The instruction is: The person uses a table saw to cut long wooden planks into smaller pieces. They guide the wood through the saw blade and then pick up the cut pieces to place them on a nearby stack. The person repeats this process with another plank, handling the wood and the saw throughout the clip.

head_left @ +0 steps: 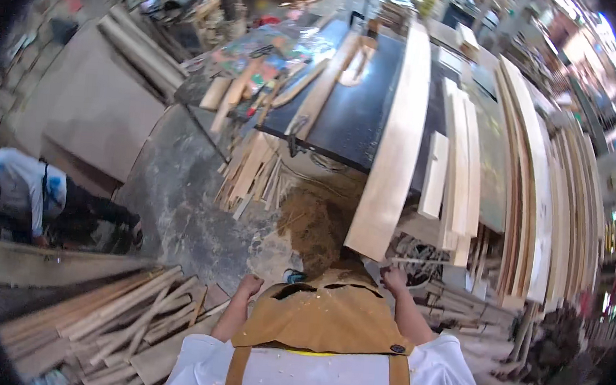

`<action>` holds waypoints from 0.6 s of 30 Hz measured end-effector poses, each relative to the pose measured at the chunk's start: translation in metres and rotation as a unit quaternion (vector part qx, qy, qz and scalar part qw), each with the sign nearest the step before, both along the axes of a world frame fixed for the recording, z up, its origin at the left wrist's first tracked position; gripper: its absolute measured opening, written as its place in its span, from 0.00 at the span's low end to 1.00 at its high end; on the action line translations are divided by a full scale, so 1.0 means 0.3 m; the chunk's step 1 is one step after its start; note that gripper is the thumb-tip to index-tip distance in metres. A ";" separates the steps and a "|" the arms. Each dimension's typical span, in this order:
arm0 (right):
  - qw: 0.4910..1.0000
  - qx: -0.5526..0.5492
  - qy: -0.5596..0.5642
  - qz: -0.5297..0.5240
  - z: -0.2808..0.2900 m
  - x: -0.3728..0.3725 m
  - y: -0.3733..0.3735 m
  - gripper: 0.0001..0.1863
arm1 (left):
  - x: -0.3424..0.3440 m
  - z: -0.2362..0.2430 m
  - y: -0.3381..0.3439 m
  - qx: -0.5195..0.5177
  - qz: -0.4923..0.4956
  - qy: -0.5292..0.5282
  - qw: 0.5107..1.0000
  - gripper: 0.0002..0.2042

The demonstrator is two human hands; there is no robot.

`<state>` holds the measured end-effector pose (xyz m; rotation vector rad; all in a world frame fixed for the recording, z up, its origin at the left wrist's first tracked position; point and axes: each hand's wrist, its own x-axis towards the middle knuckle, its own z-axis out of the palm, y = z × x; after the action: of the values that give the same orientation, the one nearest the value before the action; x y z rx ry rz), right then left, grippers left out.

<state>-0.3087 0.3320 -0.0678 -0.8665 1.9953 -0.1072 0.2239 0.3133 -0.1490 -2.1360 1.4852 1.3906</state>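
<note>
My left hand (pixel 249 285) hangs beside the brown apron (pixel 324 313), its fingers curled closed with nothing showing in them. On the other side, my right hand (pixel 393 278) is also curled into a loose fist. It is nearest to the near end of a long, wide pale board (pixel 396 149), apart from it as far as I can see. That board lies lengthwise on a dark-topped table (pixel 350 116) and juts out over its near edge. Narrower pale strips (pixel 457 161) and a short piece (pixel 434 175) lie to its right. A clamp (pixel 292 142) sits at the table's near edge.
Long boards (pixel 534 174) are stacked at the right. Loose wood offcuts (pixel 145 332) pile up at the lower left. A large flat panel (pixel 98 103) stands at the left, with another person (pixel 30 185) bending nearby. Sawdust (pixel 313 218) covers part of the floor ahead.
</note>
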 end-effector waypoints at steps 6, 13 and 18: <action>0.910 0.005 -0.197 -0.365 0.015 0.064 0.081 0.31 | 0.037 -0.062 -0.048 0.012 0.017 0.050 0.999 0.19; 0.729 -0.270 -0.514 -0.362 0.283 0.234 -0.239 0.32 | -0.540 0.529 -0.356 0.110 0.125 0.420 0.892 0.22; 0.757 -0.270 -0.501 -0.321 0.274 0.292 -0.298 0.22 | -0.787 0.745 -0.453 0.088 0.059 0.482 0.869 0.21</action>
<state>-0.2210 0.2425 0.0144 -0.2498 1.0999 -1.3127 -0.0122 0.1773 0.0745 -1.4377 1.3593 2.7493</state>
